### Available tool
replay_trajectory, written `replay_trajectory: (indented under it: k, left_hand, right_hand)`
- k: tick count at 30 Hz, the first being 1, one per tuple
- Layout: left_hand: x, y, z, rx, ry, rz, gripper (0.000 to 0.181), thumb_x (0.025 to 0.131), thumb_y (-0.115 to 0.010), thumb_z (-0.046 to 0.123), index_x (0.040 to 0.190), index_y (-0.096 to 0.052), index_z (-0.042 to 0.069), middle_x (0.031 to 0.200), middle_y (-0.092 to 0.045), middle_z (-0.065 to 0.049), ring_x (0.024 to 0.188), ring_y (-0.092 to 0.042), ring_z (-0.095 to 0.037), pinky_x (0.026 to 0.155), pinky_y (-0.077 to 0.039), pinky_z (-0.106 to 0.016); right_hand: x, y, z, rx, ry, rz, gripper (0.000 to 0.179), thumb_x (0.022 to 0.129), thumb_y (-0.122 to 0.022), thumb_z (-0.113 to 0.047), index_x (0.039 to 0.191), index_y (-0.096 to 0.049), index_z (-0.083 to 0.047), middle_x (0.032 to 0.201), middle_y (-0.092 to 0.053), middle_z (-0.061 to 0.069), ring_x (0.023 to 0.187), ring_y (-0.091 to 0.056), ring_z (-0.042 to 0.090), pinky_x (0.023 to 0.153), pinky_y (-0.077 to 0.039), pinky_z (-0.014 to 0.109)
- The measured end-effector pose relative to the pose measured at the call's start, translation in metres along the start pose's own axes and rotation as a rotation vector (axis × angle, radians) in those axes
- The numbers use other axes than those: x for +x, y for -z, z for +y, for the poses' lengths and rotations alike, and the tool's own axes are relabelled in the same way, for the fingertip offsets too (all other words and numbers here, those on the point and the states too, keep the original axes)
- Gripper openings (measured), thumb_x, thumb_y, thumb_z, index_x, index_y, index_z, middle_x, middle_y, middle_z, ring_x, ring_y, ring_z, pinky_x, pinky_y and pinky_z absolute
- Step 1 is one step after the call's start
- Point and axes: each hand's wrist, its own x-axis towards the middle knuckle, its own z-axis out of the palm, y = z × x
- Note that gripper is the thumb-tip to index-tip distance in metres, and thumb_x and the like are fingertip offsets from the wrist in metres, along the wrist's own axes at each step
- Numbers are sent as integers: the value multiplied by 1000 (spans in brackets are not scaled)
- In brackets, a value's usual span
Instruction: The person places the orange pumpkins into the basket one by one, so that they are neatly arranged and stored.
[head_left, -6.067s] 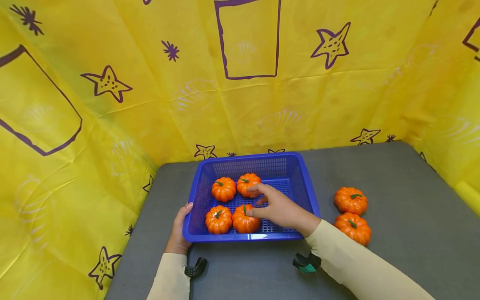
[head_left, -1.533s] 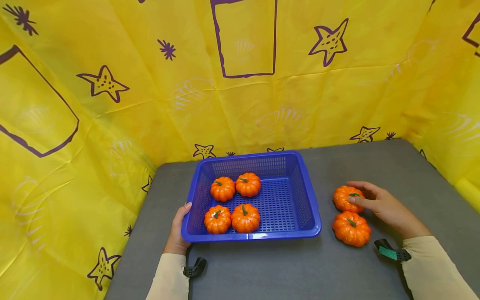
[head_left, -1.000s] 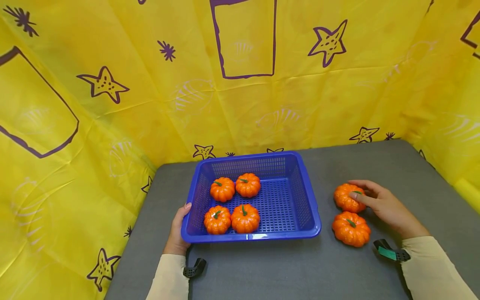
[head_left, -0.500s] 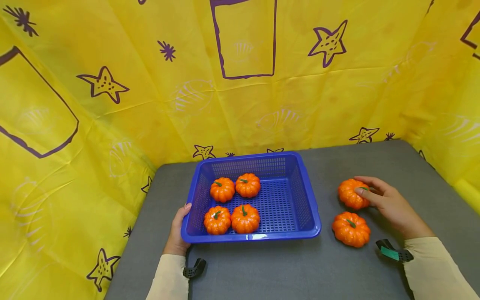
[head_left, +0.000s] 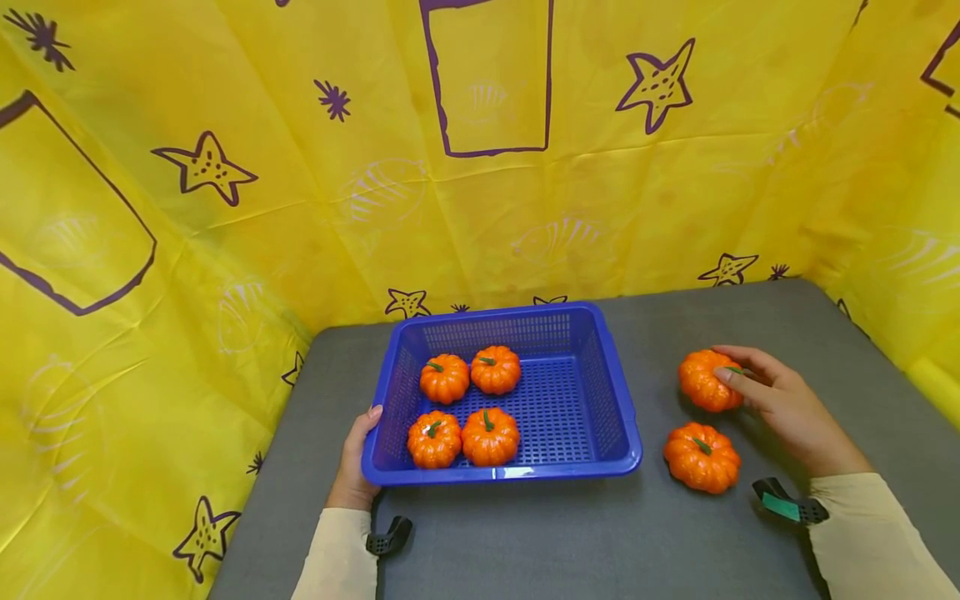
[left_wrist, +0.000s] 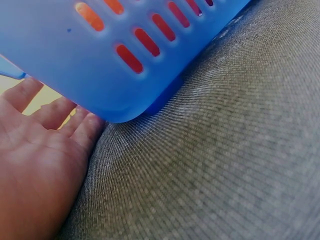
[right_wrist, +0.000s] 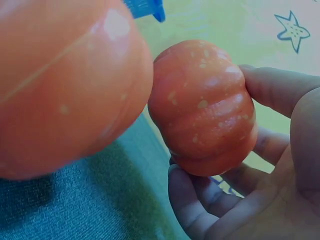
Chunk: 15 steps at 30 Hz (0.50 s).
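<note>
At the left end of the blue plastic basket [head_left: 517,474], my left hand [head_left: 356,458] grips the rim, a digit over its edge. In the left wrist view its other fingers [left_wrist: 55,112] lie against the basket's outer wall. My right hand [head_left: 787,408] holds a small orange pumpkin [head_left: 708,381] between thumb and fingers; the right wrist view has this pumpkin [right_wrist: 202,107] tilted, seemingly off the table. Just in front of it a second orange pumpkin [head_left: 702,457] sits on the table, close to the camera in the right wrist view.
Several orange pumpkins with green stems, among them a back-left pumpkin [head_left: 445,378], fill the basket's left half. Grey cloth covers the table [head_left: 510,542]. A yellow patterned curtain [head_left: 480,225] closes off the back and both sides.
My right hand went from inside the basket to the back pumpkin on the right, took hold of it and shifted it slightly back and right, apart from the other. The left hand stayed put.
</note>
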Motion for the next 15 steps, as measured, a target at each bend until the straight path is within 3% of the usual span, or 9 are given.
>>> replay_trajectory:
  k: [15]
  left_hand:
    - [-1,1,1,9,6,3,75,106,-42,48,164,-31,2,135,-64,-8,114,-66,-22,96,-56,-39]
  right_hand:
    - [-2,-8,-24,55,75,6,41,111,-62,-11,152,-61,-11,129,-67,-7,104,-64,10,82,-54,21]
